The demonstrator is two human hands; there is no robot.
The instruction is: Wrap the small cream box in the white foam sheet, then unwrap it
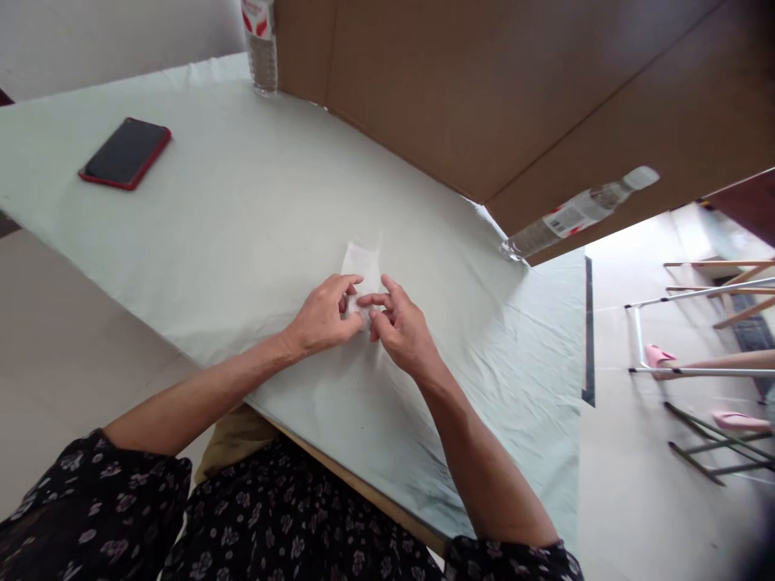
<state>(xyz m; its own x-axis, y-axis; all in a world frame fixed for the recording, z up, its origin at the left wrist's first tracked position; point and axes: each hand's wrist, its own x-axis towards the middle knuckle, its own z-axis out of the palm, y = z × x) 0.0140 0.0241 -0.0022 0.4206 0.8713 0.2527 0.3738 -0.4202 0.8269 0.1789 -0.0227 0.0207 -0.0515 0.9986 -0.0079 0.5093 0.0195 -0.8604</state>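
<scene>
Tissue: far end spread on cloth; near end, between left hand and right hand, looks unfinished. Both hands curled; can't tell whether either grips it.

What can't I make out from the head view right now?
Head view:
1. White sheet: lower part, partly hidden by the left hand and right hand.
2. Far bottle: cap, cut off by the top edge.
3. Near bottle: printed words, too small and blurred.
</scene>
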